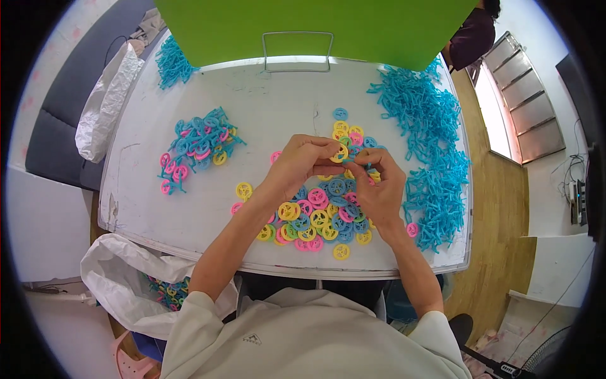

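Above the middle of the table my hands meet. My left hand (295, 163) is closed, pinching a small yellow plastic wheel (341, 153) by its rim. My right hand (384, 189) is closed with thumb and forefinger on a small blue plastic piece (349, 162), mostly covered by the fingers, right against the wheel. Under and in front of both hands spreads a heap of loose spoked wheels (319, 218) in yellow, pink, blue and green. To the right lies a long heap of blue plastic pieces (435, 145). A smaller pile (203, 144) at left mixes wheels with blue pieces attached.
A green panel (366, 31) with a wire handle (298, 33) stands at the table's far edge. More blue pieces (173, 63) lie far left. An open white sack (104, 268) with colourful parts hangs near left. Another person (473, 39) is at far right.
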### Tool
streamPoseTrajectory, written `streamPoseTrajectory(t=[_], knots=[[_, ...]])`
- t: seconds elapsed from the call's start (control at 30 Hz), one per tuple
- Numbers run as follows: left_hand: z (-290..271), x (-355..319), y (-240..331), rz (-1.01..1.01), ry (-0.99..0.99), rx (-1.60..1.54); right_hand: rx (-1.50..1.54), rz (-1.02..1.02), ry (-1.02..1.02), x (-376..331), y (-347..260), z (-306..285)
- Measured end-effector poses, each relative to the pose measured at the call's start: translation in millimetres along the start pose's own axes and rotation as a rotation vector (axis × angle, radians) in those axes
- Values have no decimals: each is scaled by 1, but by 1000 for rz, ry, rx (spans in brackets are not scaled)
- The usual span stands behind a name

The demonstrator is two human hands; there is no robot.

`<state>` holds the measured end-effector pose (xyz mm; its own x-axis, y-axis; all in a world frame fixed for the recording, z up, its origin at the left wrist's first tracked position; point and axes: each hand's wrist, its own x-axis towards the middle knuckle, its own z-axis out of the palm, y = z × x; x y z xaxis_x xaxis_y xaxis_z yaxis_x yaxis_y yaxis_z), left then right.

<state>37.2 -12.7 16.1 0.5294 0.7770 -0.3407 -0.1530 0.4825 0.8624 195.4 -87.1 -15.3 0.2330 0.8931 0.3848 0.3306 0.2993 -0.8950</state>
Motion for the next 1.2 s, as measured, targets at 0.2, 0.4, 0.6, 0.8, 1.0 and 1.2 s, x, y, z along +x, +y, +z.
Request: streamPoseTrajectory(t=[0.2, 0.4, 0.6, 0.8, 1.0, 1.2], knots=[[-1, 2, -4, -12, -52, 10, 164, 104, -79, -1, -7, 1], [-1, 5, -8, -27, -81, 69, 207, 270, -96, -2, -9, 4], [-4, 5, -6, -14, -39, 145, -92, 127, -110, 0, -16, 5], [2, -2, 0, 37, -115, 176, -245, -50, -36, 6, -3, -4], [3, 0, 1, 158, -81, 244, 15, 54, -62, 8, 9, -4], [5, 5, -9, 285, -62, 199, 296, 408, -77, 16, -9, -8]])
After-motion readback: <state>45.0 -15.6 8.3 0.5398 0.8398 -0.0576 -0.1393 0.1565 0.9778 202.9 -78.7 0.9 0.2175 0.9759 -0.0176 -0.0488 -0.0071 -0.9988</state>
